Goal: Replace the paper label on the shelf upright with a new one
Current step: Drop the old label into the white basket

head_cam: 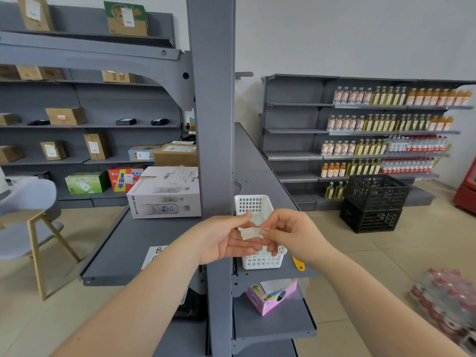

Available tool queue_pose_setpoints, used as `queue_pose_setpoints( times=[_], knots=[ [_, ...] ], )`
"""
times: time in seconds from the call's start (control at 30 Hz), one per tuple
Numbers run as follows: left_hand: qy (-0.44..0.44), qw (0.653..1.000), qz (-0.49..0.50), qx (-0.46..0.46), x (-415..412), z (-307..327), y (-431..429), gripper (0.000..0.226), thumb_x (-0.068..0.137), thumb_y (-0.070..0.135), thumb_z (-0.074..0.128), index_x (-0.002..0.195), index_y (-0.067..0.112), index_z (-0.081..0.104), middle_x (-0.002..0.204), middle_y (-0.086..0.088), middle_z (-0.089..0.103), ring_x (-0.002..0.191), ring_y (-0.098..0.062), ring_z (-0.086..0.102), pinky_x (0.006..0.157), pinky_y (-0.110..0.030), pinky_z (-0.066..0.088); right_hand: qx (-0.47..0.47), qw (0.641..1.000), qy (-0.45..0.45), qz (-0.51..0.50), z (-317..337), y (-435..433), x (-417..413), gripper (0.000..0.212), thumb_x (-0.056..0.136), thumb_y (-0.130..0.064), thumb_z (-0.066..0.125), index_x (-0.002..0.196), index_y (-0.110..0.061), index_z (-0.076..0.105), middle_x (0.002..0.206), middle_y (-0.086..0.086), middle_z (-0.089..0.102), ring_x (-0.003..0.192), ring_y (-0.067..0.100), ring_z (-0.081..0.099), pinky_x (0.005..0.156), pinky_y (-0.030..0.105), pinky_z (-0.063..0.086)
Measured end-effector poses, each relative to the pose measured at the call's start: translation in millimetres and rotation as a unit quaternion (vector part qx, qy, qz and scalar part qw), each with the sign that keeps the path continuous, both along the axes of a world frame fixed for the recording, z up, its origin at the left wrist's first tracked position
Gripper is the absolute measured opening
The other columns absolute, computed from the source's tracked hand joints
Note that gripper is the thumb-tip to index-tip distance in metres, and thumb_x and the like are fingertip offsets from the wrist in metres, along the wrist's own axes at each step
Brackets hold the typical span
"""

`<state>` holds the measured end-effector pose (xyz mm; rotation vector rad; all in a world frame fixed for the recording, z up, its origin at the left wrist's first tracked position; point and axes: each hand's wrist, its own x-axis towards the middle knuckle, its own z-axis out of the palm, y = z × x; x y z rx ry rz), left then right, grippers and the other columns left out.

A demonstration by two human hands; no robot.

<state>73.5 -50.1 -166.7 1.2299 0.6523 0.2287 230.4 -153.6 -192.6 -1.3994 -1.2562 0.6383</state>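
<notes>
The grey shelf upright (215, 112) runs down the middle of the view with no label showing on its face. Just right of it, my left hand (226, 238) and my right hand (288, 234) meet over a white plastic basket (260, 261). Between their fingertips is a small crumpled white paper label (250, 232), pinched from both sides. A white sheet with a handwritten letter (154, 253) lies on the grey shelf to the left of the upright, partly hidden by my left forearm.
A yellow-handled tool (298, 264) lies on the shelf beside the basket. A pink tissue box (270, 297) sits on the shelf below. A large white carton (164, 194) stands on the left shelf. Black crates (373, 204), a chair (28, 217) and wrapped bottles (448, 305) stand on the floor.
</notes>
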Motion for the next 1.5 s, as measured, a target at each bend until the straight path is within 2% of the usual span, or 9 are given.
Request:
queue_pose_setpoints(
  times=[0.13, 0.3, 0.47, 0.73, 0.87, 1.0, 1.13, 1.33, 1.5],
  knots=[
    [0.006, 1.000, 0.014, 0.003, 0.3, -5.7, -1.1, 0.024, 0.085, 0.028, 0.069, 0.092, 0.005, 0.067, 0.074, -0.015, 0.075, 0.061, -0.018, 0.073, 0.057, -0.024, 0.061, 0.013, 1.000, 0.005, -0.010, -2.9, 0.3, 1.6, 0.019, 0.084, 0.002, 0.067, 0.074, -0.015, 0.069, 0.061, 0.008, 0.069, 0.052, 0.026, 0.061, 0.052, 0.030, 0.053],
    [-0.009, 1.000, 0.028, -0.004, 4.0, -11.4, 2.8, 0.016, 0.084, 0.018, 0.070, 0.084, 0.003, 0.067, 0.063, -0.007, 0.073, 0.048, -0.008, 0.067, 0.046, -0.017, 0.056, 0.019, 1.000, -0.010, -0.014, -5.3, -1.4, 0.7, 0.013, 0.083, 0.003, 0.068, 0.078, -0.008, 0.071, 0.062, 0.005, 0.071, 0.055, 0.020, 0.066, 0.058, 0.030, 0.059],
    [-0.050, 0.998, 0.036, 0.005, 4.5, -13.6, 8.4, 0.006, 0.086, 0.001, 0.066, 0.089, 0.006, 0.065, 0.061, -0.009, 0.072, 0.046, -0.011, 0.066, 0.045, -0.018, 0.055, -0.060, 0.995, 0.043, 0.060, 0.1, -10.0, 8.3, 0.018, 0.079, 0.004, 0.071, 0.096, 0.001, 0.072, 0.087, 0.017, 0.076, 0.074, 0.022, 0.074, 0.072, 0.029, 0.060],
    [-0.047, 0.980, -0.003, 0.193, 7.4, -26.6, 7.5, 0.018, 0.085, -0.001, 0.067, 0.096, 0.010, 0.058, 0.062, -0.003, 0.069, 0.053, -0.013, 0.063, 0.057, -0.024, 0.052, -0.085, 0.996, 0.036, 0.002, -7.8, -3.2, 3.8, 0.021, 0.074, -0.003, 0.078, 0.094, -0.004, 0.072, 0.080, 0.020, 0.076, 0.067, 0.025, 0.072, 0.069, 0.031, 0.061],
    [-0.006, 0.978, 0.012, 0.207, 8.5, -45.9, 3.1, 0.016, 0.085, 0.004, 0.070, 0.094, 0.008, 0.057, 0.063, -0.006, 0.070, 0.052, -0.016, 0.063, 0.057, -0.027, 0.054, -0.111, 0.993, -0.047, -0.021, -22.9, -1.4, 1.4, 0.010, 0.076, -0.006, 0.078, 0.083, -0.002, 0.072, 0.070, 0.013, 0.074, 0.056, 0.015, 0.067, 0.062, 0.025, 0.058],
    [0.017, 0.991, 0.054, 0.118, 8.7, -61.4, 3.0, 0.032, 0.082, 0.021, 0.075, 0.106, 0.006, 0.060, 0.075, -0.012, 0.076, 0.061, -0.021, 0.070, 0.060, -0.031, 0.057, -0.116, 0.980, -0.150, -0.056, -31.2, 8.1, 7.7, 0.005, 0.078, -0.009, 0.075, 0.077, -0.012, 0.071, 0.064, 0.001, 0.070, 0.052, 0.010, 0.064, 0.059, 0.028, 0.058],
    [0.024, 0.996, 0.060, 0.062, 0.2, -63.6, 12.6, 0.026, 0.087, 0.017, 0.069, 0.108, 0.002, 0.064, 0.091, -0.020, 0.076, 0.074, -0.025, 0.073, 0.068, -0.033, 0.061, -0.112, 0.969, -0.129, -0.178, -34.0, 25.5, 29.4, 0.020, 0.076, -0.008, 0.075, 0.075, -0.019, 0.059, 0.064, 0.006, 0.071, 0.049, 0.012, 0.063, 0.051, 0.031, 0.055],
    [0.060, 0.994, 0.083, 0.027, -24.3, -80.0, 22.5, 0.012, 0.091, 0.004, 0.058, 0.101, 0.002, 0.065, 0.087, -0.021, 0.073, 0.072, -0.027, 0.071, 0.067, -0.034, 0.061, -0.140, 0.906, -0.301, -0.262, -46.9, 66.7, 39.8, 0.011, 0.089, -0.021, 0.062, 0.080, -0.016, 0.060, 0.077, 0.008, 0.070, 0.063, 0.026, 0.059, 0.054, 0.031, 0.045],
    [0.079, 0.990, 0.113, -0.011, -48.9, -102.4, 31.3, 0.013, 0.092, 0.003, 0.054, 0.101, 0.003, 0.063, 0.083, -0.019, 0.072, 0.068, -0.026, 0.069, 0.071, -0.038, 0.060, -0.160, 0.860, -0.413, -0.255, -61.7, 97.2, 35.5, 0.022, 0.087, 0.000, 0.050, 0.093, -0.015, 0.065, 0.089, 0.005, 0.066, 0.075, 0.026, 0.056, 0.061, 0.029, 0.043]
  ],
)
